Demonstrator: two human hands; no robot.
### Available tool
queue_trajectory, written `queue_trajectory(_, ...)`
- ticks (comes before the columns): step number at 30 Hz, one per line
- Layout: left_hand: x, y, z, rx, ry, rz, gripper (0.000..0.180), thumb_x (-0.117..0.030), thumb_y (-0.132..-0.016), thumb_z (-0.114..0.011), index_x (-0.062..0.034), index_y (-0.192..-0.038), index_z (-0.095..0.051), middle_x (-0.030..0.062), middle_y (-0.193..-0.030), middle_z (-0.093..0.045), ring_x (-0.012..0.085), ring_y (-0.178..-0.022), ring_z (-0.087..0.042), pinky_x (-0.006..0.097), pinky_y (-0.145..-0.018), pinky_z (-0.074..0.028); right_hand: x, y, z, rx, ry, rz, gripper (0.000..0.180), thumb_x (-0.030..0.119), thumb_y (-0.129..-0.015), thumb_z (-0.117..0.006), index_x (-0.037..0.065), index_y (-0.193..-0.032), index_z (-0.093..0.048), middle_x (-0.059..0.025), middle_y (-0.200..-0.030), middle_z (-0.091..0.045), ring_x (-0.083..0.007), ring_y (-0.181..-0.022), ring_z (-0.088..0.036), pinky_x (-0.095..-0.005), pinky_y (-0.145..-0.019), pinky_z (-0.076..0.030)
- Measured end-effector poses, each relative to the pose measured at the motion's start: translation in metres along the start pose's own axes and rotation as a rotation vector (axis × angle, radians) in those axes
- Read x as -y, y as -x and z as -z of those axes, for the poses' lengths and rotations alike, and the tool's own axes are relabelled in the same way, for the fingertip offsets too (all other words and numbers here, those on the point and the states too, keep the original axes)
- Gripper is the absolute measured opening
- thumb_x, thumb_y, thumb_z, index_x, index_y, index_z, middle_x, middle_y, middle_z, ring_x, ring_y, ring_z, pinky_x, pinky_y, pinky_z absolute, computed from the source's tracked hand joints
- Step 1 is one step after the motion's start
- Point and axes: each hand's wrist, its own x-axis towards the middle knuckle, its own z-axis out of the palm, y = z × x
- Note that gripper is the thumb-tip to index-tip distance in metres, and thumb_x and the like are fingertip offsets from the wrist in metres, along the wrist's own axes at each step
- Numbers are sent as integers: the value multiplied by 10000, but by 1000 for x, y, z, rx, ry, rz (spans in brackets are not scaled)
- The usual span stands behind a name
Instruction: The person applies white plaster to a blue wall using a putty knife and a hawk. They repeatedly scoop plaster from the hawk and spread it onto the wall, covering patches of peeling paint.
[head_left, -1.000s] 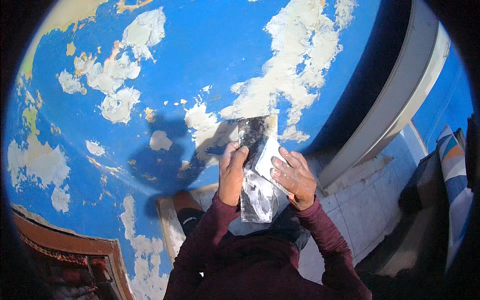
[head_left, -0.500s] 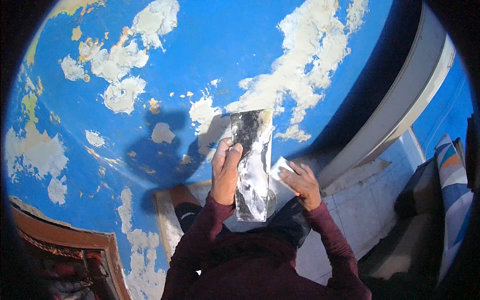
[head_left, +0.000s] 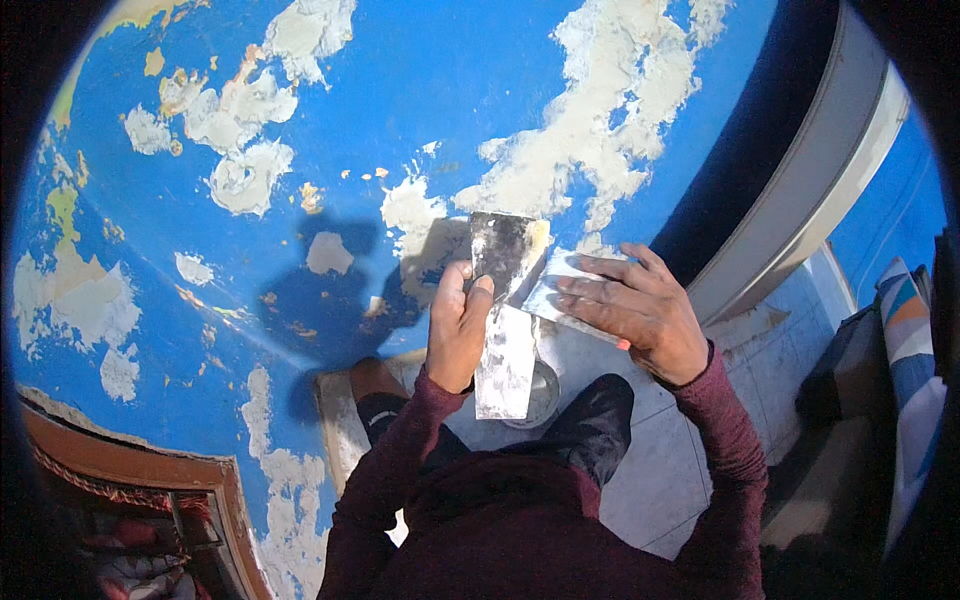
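Upright in front of me, a long rectangular putty board, dark at its top and smeared with white putty, is gripped at its left edge by my left hand. My right hand has its fingers laid over a flat, whitish putty scraper with a small red spot at its near corner. The scraper's left edge meets or overlaps the board's right side; whether they touch I cannot tell. Beyond both hands stands a blue wall with rough patches of pale putty.
A round container sits below the board, partly hidden. Pale tiles cover the floor. A white curved ledge runs along the right. Farther right are dark furniture and a patterned cloth roll. A brown wooden frame stands lower left.
My right hand has risen with the scraper from lower right of the board to its right side. The board has tilted and shifted slightly; my left hand keeps its hold.
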Motion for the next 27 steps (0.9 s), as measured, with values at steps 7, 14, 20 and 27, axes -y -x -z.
queue_trajectory(7,-11,-10,14,-32,43,26,158,-93,-1002,-486,-7,-1118,-551,-4,-993,-590,39,-884,-496,219,-785,-423,-2,0,-5,204,-16,118,395,208,-819,-616,224,-1206,-690,21,-1226,-670,-221,-1193,-567,-497,-1060,-370)
queue_trajectory(14,-24,-17,34,-244,-183,-111,272,-136,-954,-486,41,-1148,-558,122,-1014,-628,169,-908,-571,330,-821,-460,-31,79,-65,-101,-1179,-730,361,21,-897,-602,47,-1258,-610,-79,-1200,-653,-206,-970,-654,-481,-894,-532)
queue_trajectory(20,15,8,58,-360,-458,-79,279,-183,-953,-511,29,-1127,-560,109,-953,-591,218,-868,-533,364,-842,-434,-15,72,-98,-497,-1939,-937,451,45,-926,-587,-2,-1354,-456,-162,-1234,-628,-277,-1073,-665,-508,-848,-592)
queue_trajectory(27,89,59,66,-370,-298,35,224,-190,-947,-525,23,-993,-577,103,-917,-626,194,-857,-555,362,-807,-444,10,94,-148,-631,-2266,-976,448,16,-948,-543,34,-1384,-439,-163,-1336,-565,-319,-1217,-576,-561,-1011,-489)
